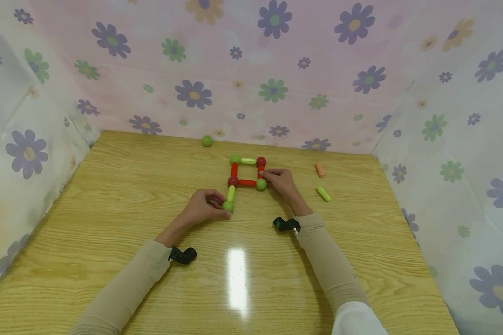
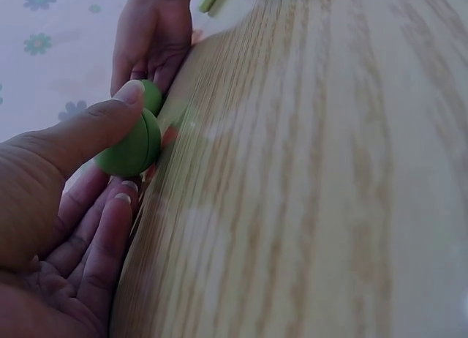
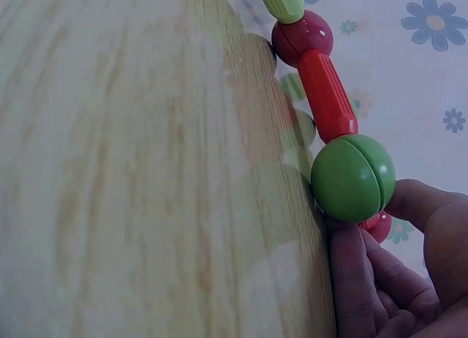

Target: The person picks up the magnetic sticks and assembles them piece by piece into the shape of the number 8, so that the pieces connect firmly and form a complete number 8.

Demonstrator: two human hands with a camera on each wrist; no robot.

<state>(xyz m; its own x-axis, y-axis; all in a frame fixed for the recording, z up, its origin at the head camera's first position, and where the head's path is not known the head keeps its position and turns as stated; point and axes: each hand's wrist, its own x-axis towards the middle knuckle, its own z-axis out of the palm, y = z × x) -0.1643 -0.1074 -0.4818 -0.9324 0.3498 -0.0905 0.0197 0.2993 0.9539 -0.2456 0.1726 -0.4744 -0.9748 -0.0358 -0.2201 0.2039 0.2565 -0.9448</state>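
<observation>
A square of balls and rods lies on the table, with a light-green rod [image 1: 231,193] leading from its near-left dark red ball [image 1: 233,181] to a green ball [image 1: 228,206]. My left hand [image 1: 203,205] pinches that end ball between thumb and fingers. At the square's right side, my right hand [image 1: 282,182] pinches the red rod [image 1: 261,170] beside the near-right green ball [image 3: 353,177]. Another red rod [image 3: 327,95] forms the near side. The far side is a light-green rod [image 1: 248,161] between a green ball [image 1: 235,159] and a dark red one [image 1: 261,161].
A loose green ball [image 1: 207,140] sits near the table's back edge. To the right lie an orange rod [image 1: 319,170] and a light-green rod [image 1: 323,194]. Flowered cloth [image 1: 243,70] hangs behind and at both sides of the wooden table [image 1: 151,163].
</observation>
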